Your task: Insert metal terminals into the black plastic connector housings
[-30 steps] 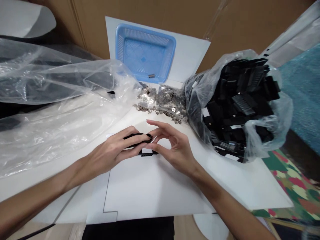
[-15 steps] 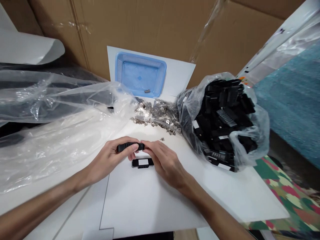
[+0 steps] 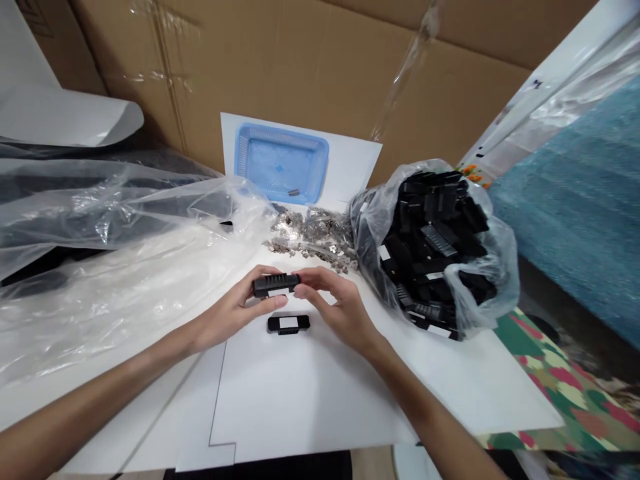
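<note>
Between my two hands is a black ribbed plastic piece (image 3: 276,285) with a white label on its near side. My left hand (image 3: 235,308) grips its left end, thumb below and fingers behind. The fingertips of my right hand (image 3: 340,303) pinch its right end. Just below, a similar black plastic part (image 3: 289,324) with a white label lies flat on the white board, touched by neither hand. Beyond my hands, small metal pieces (image 3: 320,247) are scattered, some of them in clear plastic bags (image 3: 320,223).
A blue plastic basket (image 3: 320,160) at the back holds a small grey piece (image 3: 293,192). To the right stands a clear bag (image 3: 503,267) full of black plastic parts (image 3: 435,227). Crumpled clear plastic sheeting (image 3: 125,267) covers the left side. A cardboard wall (image 3: 300,67) rises behind.
The held black piece has been turned so its ribs and white label show. My right hand has moved off the lying part, which is now fully visible. The camera view has shifted slightly.
</note>
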The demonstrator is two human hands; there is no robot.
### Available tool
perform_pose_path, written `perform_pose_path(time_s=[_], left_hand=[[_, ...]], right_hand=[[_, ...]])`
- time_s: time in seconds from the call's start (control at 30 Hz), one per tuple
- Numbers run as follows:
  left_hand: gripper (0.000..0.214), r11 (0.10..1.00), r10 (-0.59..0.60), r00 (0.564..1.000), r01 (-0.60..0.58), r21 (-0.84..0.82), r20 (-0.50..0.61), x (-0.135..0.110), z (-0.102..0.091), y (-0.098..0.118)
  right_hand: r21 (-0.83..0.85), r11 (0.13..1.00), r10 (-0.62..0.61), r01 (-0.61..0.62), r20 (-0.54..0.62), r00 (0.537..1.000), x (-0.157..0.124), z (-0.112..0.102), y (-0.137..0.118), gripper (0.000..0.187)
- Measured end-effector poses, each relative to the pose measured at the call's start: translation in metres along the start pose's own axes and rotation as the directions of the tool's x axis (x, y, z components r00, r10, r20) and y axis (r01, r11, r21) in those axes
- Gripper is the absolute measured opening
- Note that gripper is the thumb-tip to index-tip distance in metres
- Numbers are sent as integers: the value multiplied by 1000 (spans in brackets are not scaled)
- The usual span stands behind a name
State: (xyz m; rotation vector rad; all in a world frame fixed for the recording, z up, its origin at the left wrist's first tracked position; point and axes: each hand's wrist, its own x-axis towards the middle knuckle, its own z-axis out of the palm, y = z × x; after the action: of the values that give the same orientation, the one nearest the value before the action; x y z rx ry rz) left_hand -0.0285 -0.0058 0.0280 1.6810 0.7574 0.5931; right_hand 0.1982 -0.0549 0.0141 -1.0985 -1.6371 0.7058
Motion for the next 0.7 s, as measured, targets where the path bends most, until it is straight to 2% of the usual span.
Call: perform_pose_path(time_s=[0.13, 0.27, 0.33, 0.4, 0.47, 0.6, 0.7], left_hand=[[36, 999, 23, 1000, -22, 42, -21, -1, 2, 3], [36, 998, -22, 999, 21, -60, -27, 2, 1, 2], [36, 994, -39, 996, 31, -109, -74, 3, 1, 1], [39, 990, -55, 987, 34, -135, -154, 4, 2, 1], [43, 985, -89, 980, 60, -161, -179, 4, 3, 1], [33, 924, -225, 955, 147, -352, -192, 7, 2, 1], [33, 875, -276, 936, 152, -459, -218, 11, -1, -2]], right_hand=[[99, 991, 87, -91, 39, 995, 1, 0, 3, 32], [145, 981, 122, -132, 72, 990, 1, 3, 5, 34], [130, 981, 133, -144, 84, 987, 1, 4, 5, 34], [90, 986, 134, -142, 97, 986, 0, 6, 4, 31], [45, 993, 101, -107, 124, 987, -2, 8, 4, 26], [-60, 996, -54, 69, 228, 972, 0, 7, 12, 22], [-310, 947, -44, 85, 137, 990, 10, -1, 26, 27]])
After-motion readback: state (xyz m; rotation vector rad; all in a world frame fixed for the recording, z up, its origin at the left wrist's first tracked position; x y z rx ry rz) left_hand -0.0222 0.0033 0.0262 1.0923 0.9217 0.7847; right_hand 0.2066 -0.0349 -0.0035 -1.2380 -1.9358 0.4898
